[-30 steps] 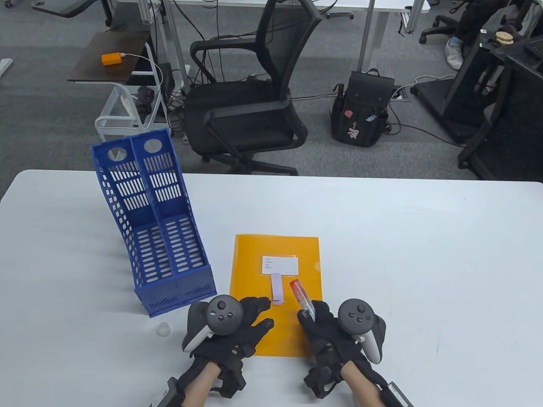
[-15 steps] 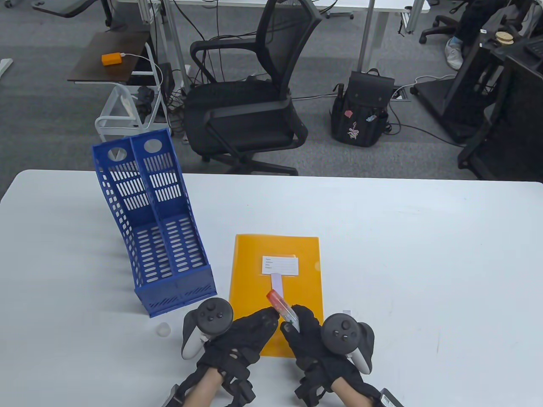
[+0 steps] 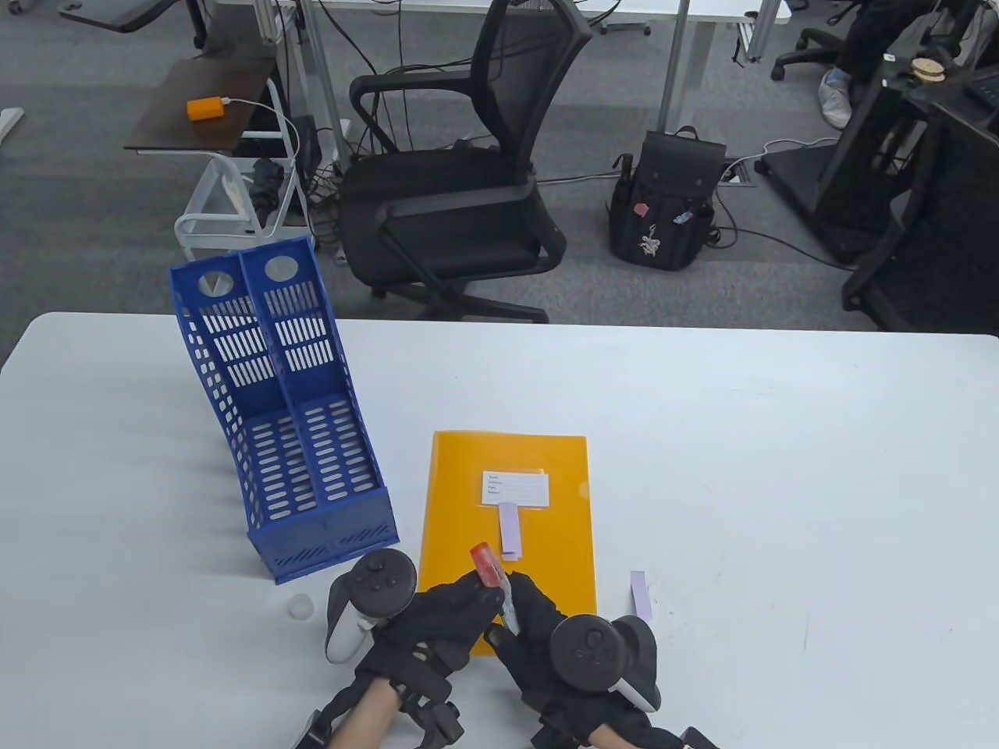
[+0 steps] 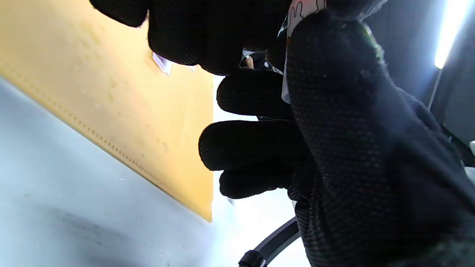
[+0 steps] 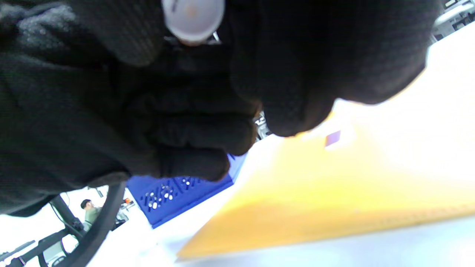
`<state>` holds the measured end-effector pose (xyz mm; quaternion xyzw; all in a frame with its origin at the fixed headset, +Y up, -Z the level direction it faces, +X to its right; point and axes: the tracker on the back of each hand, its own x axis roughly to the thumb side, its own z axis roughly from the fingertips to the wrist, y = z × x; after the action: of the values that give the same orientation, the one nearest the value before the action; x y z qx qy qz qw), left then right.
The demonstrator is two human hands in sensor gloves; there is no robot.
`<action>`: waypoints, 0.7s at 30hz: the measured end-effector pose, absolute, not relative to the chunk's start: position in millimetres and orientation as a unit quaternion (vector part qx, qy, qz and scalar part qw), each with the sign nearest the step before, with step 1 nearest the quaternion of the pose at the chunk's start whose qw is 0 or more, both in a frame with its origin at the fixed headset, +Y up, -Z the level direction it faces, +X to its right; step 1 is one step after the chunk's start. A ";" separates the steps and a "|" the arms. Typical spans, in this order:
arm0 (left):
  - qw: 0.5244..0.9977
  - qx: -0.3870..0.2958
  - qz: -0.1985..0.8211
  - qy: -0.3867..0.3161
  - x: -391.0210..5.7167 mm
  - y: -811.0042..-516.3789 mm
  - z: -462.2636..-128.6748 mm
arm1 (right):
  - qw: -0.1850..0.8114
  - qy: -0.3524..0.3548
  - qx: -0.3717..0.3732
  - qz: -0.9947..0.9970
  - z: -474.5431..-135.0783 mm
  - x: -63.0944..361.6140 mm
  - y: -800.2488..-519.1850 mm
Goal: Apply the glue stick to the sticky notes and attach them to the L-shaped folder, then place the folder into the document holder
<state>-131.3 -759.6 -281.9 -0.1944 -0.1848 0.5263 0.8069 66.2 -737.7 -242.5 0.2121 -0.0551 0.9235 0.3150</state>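
A: What does the table view show?
B: The right hand (image 3: 538, 632) grips the glue stick (image 3: 494, 581) over the near edge of the orange folder (image 3: 507, 538), red end up. The left hand (image 3: 437, 616) has its fingertips on the stick too. One purple sticky note (image 3: 509, 530) lies on the folder, another (image 3: 641, 593) on the table (image 3: 780, 484). The blue document holder (image 3: 281, 421) stands left of the folder, a small cap (image 3: 300, 606) near it.

A: Left wrist view?
B: Fingers (image 4: 252, 144) curled around the stick; folder (image 4: 111, 96) beneath.

A: Right wrist view?
B: The stick's round end (image 5: 193, 15) sits between the gloved fingers, holder (image 5: 178, 193) behind.
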 end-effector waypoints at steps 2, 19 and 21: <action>0.806 -0.196 0.528 -0.184 -132.1 -760.0 -281.8 | 0.308 -0.054 0.213 0.926 -242.9 65.7 -736.5; 0.801 -0.177 0.547 -0.166 -140.0 -761.5 -287.0 | 0.228 -0.071 0.205 0.949 -252.2 91.8 -701.5; 0.807 -0.155 0.547 -0.159 -144.5 -759.8 -286.9 | 0.219 -0.091 0.180 0.955 -255.5 109.1 -693.3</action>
<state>-144.5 -759.8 -286.9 -0.1547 -0.1590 0.5469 0.8072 109.1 -693.3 -255.5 0.1800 -0.0911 0.9546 0.2190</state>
